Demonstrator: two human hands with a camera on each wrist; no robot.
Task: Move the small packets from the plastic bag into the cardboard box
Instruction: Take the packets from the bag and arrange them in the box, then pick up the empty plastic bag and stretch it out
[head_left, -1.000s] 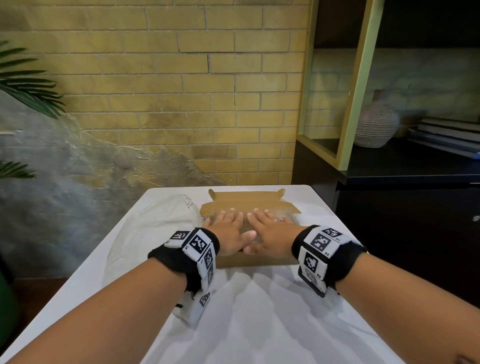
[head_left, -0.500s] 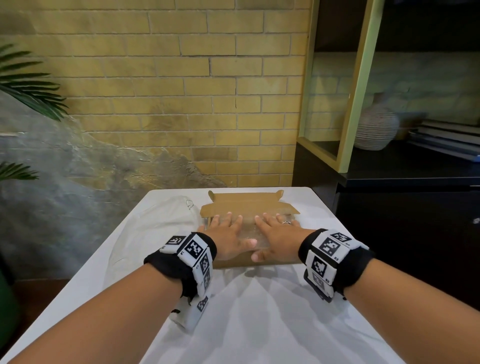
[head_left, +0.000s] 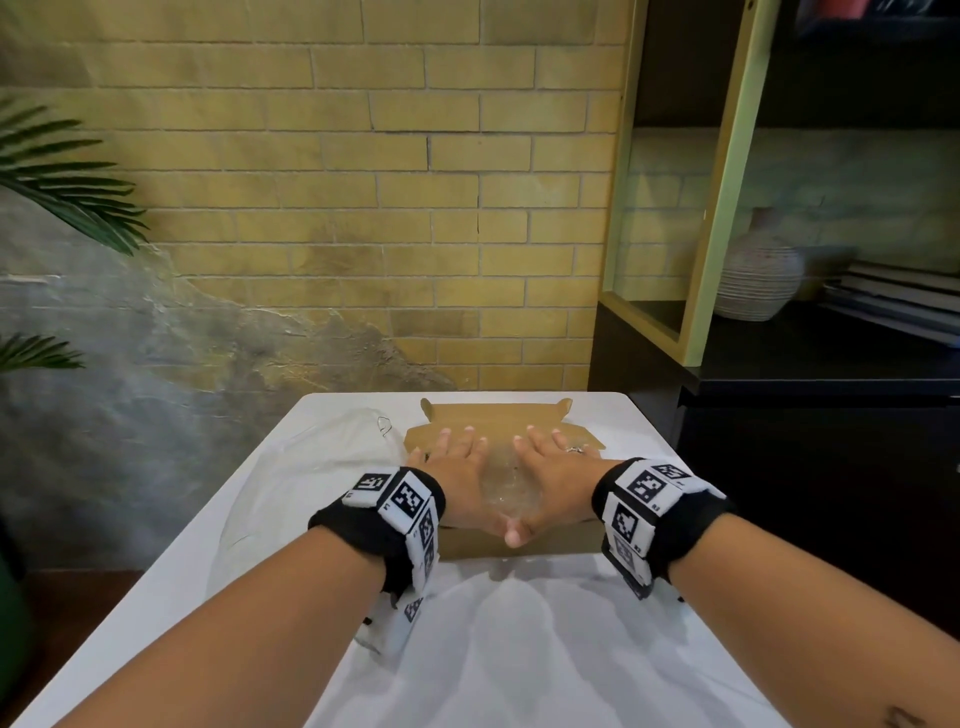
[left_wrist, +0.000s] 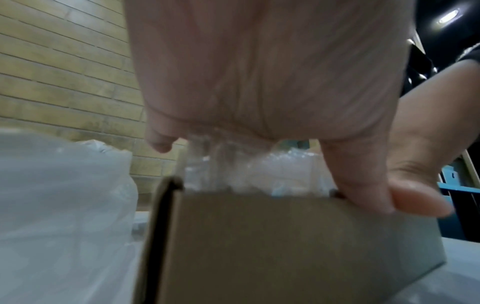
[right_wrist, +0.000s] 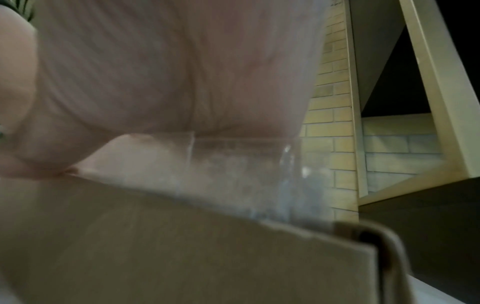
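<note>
"Two flat hands, then?"

"Yes. I have the left hand (head_left: 457, 467) and right hand (head_left: 550, 467) spread, fingers straight, gripping nothing, pressing the clear packets (head_left: 506, 480) down into the cardboard box (head_left: 550, 543)."

"Next?"

"Lift off, I judge. The box runs crosswise, lid (head_left: 496, 413) pointing away; the plastic bag (head_left: 296, 478) lies just left."

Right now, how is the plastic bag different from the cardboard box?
The plastic bag is see-through and floppy, slumped flat; the cardboard box is brown, stiff, with straight walls. The bag lies untouched to the left; the left hand and right hand press flat on clear packets in the box. Both sit on the white table.
</note>
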